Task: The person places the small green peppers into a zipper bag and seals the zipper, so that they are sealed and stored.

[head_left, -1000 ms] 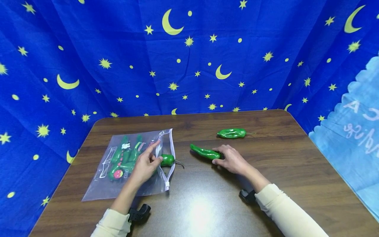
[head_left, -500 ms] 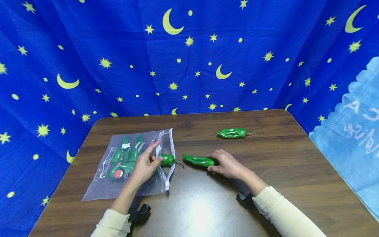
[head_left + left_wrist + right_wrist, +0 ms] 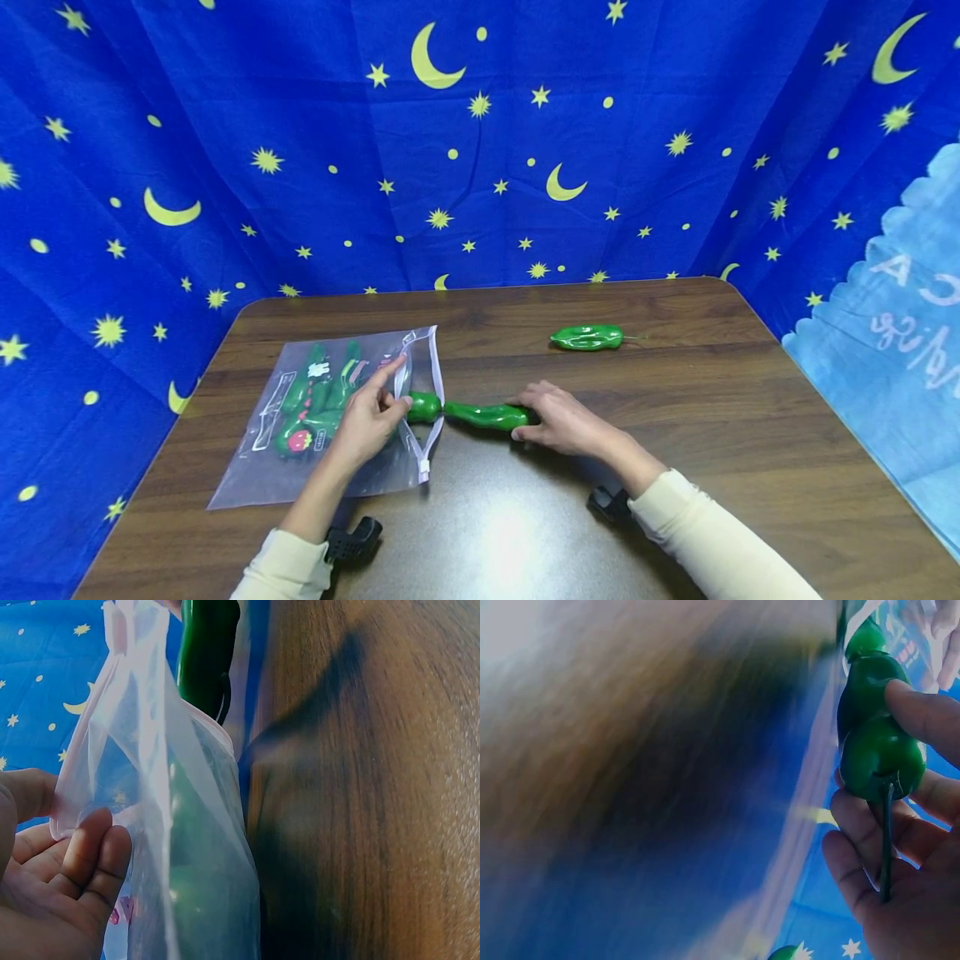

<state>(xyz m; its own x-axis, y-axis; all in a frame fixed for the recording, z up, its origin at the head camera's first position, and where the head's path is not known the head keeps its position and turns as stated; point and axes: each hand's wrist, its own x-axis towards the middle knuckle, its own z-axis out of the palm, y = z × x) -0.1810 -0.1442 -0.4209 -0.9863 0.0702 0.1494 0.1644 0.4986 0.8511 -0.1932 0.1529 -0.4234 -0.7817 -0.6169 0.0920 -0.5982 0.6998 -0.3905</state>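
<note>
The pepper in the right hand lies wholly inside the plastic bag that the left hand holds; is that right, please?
Not quite: the head view shows the pepper in the right hand mostly outside, at the mouth of the plastic bag that the left hand holds.

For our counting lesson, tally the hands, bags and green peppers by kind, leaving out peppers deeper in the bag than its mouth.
Hands: 2 (left hand, right hand)
Bags: 1 (clear bag)
Green peppers: 3 (held pepper, pepper at the bag's mouth, pepper lying apart)
Total: 6

Green pepper (image 3: pixel 487 416) (glossy) at bag mouth (image 3: pixel 439 367)
</note>
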